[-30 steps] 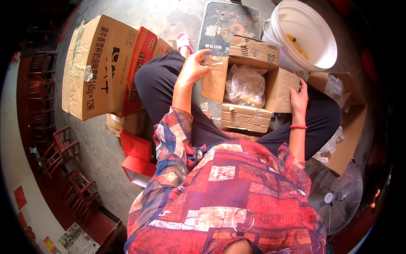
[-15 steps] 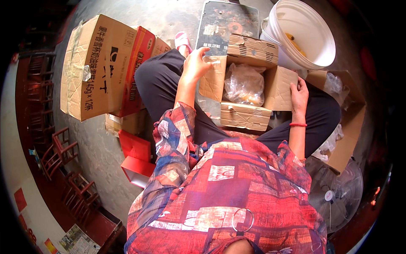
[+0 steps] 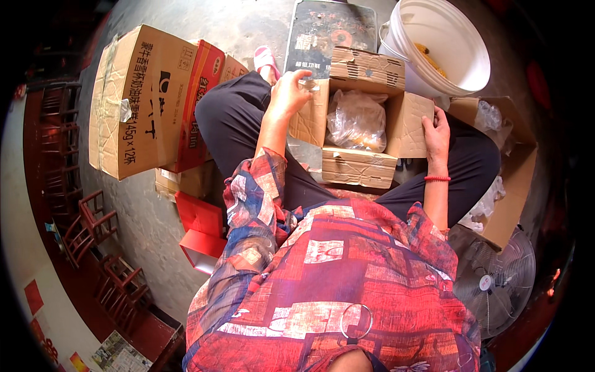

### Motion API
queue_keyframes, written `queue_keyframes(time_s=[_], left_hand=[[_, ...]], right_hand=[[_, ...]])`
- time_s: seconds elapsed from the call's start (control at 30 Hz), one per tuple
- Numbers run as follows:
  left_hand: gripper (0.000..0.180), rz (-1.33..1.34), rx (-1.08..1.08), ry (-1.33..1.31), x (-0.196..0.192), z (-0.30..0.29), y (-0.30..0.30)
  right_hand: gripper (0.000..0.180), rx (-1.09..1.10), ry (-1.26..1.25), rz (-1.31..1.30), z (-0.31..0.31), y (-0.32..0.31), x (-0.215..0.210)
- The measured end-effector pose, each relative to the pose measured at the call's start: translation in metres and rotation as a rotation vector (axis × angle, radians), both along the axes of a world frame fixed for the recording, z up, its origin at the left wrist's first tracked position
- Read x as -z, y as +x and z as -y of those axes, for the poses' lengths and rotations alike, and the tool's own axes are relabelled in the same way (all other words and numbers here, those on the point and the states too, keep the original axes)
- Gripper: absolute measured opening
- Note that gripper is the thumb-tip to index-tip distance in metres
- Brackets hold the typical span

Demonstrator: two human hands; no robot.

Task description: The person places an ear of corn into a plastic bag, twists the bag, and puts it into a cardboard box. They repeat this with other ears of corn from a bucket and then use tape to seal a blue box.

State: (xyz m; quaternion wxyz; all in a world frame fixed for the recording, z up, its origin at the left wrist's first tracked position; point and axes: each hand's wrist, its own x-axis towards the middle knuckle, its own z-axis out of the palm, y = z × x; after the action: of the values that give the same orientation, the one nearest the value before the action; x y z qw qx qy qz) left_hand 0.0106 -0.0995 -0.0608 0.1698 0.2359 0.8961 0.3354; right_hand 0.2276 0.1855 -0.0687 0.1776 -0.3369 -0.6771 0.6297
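Note:
An opened cardboard box (image 3: 359, 168) sits between my legs with its flaps spread outward. Inside lies a clear plastic bag (image 3: 356, 121) with something yellowish showing at its lower edge; its contents are hard to make out. My right hand (image 3: 437, 135) pinches the outer edge of the right flap (image 3: 412, 127), thumb on top. At the upper outer corner of the left flap (image 3: 308, 121) is my left hand (image 3: 289, 95), its thumb and fingers apart. No object shows in the left hand.
A white bucket (image 3: 406, 71) with yellow pieces (image 3: 432, 61) inside stands beyond the box, next to a dark, worn board (image 3: 331, 34). Large cartons (image 3: 139, 105) and a red box (image 3: 201, 248) are on the left. On the right are another open carton (image 3: 514, 180) and a fan (image 3: 496, 285).
Both hands keep nearly the same places at the flaps. The whole view has shifted very slightly; nothing has been taken up or let go.

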Motion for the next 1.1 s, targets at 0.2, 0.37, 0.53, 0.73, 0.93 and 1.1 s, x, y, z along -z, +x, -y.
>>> queue_keyframes(time_s=[0.2,0.37,0.53,0.73,0.93,1.1], left_hand=[[0.047,0.000,-0.003,0.041,0.000,-0.002,0.000],[0.036,-0.164,0.004,0.036,-0.006,-0.006,0.004],[0.029,-0.216,0.011,0.007,-0.002,-0.006,0.007],[0.020,-0.247,0.008,0.033,0.004,-0.012,0.008],[0.015,-0.169,-0.020,0.016,0.006,-0.012,0.005],[0.024,-0.341,-0.037,0.120,0.000,-0.019,0.009]], right_hand=[[0.035,0.021,0.032,0.042,0.003,-0.002,-0.004],[0.035,0.025,0.060,0.051,0.001,-0.002,0.001],[0.035,0.000,0.069,0.073,0.001,-0.004,0.000],[0.037,0.008,0.185,0.004,-0.007,0.000,0.018],[0.039,-0.005,0.085,0.051,0.001,-0.004,0.003],[0.042,-0.011,0.143,0.072,0.001,-0.003,0.003]])
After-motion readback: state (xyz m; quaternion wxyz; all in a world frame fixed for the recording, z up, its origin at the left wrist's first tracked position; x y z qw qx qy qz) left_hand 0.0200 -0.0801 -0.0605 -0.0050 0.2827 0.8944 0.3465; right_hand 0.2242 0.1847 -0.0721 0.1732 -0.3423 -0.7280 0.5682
